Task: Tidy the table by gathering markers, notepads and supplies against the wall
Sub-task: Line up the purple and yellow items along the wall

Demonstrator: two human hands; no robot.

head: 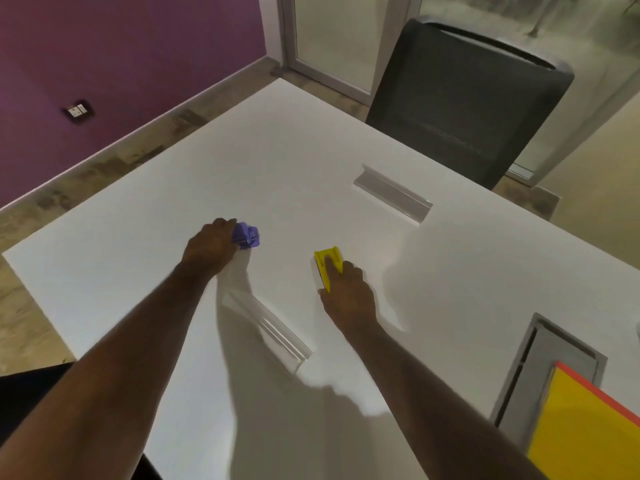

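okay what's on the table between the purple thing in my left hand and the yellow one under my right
Nothing: in the head view, only bare white table separates the purple item from the yellow eraser.

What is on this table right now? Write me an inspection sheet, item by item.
Surface: white table, with a grey hatch set in it at the right.
Job's things: purple block; yellow block; yellow pad partly over the hatch.
Clutter: two clear plastic strips, near and far.
Hands: left hand grips the purple block; right hand rests on the yellow block.
Cables: nothing seen.
Surroundings: dark chair, purple wall with a socket, glass door.
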